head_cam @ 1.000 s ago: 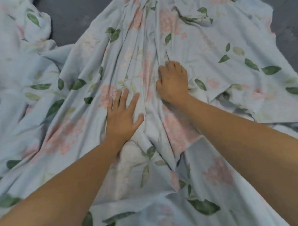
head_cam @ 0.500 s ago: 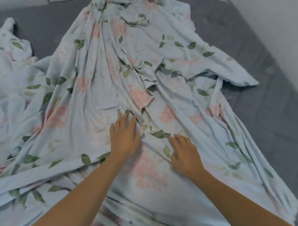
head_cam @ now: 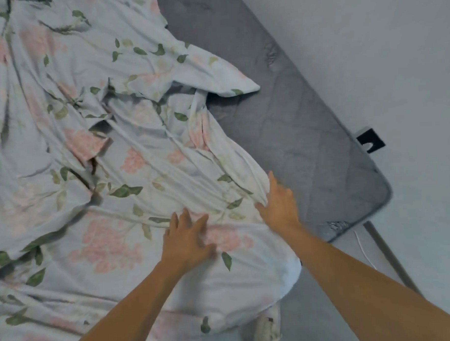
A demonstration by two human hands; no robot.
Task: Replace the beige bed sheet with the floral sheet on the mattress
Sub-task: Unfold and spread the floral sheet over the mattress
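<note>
**Both hands flat on the floral sheet near the mattress corner**

The floral sheet [head_cam: 96, 154] lies rumpled across the left and middle of the grey mattress [head_cam: 293, 122], with folds and creases running toward the near edge. The left hand [head_cam: 187, 241] rests palm down on a pink flower print, its grip spread, fingers straight and apart. Just to its right, the right hand [head_cam: 280, 203] lies on the sheet's right border, fingers extended, pinching nothing. Beyond that border the mattress is bare up to its rounded corner beside the pale wall [head_cam: 380, 50].
</note>
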